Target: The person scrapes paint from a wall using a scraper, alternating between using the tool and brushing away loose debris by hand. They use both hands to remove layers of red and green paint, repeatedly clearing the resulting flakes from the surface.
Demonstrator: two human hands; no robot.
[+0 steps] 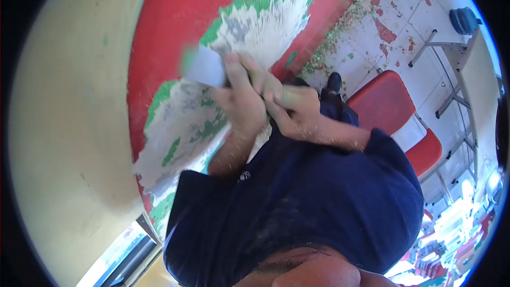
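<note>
A wide, pale scraper blade (206,67), blurred, lies against the painted wall (170,26). My left hand (244,101) is closed on the scraper, its fingers near the blade. Just to the right, my right hand (298,107) is closed and pressed against my left hand; what lies inside its grip is hidden. Around the blade the red paint gives way to a ragged whitish patch (265,29) with green edges and grey spots. More bare patch and green remnants show below the hands.
Paint flakes and crumbs (385,32) litter the tiled floor. A red chair (382,101) stands at the right, beside a metal-legged table (475,79) with a dark round object (463,20) near its end. A yellowish wall surface (69,101) fills the left. My shoe (333,82) shows beyond the hands.
</note>
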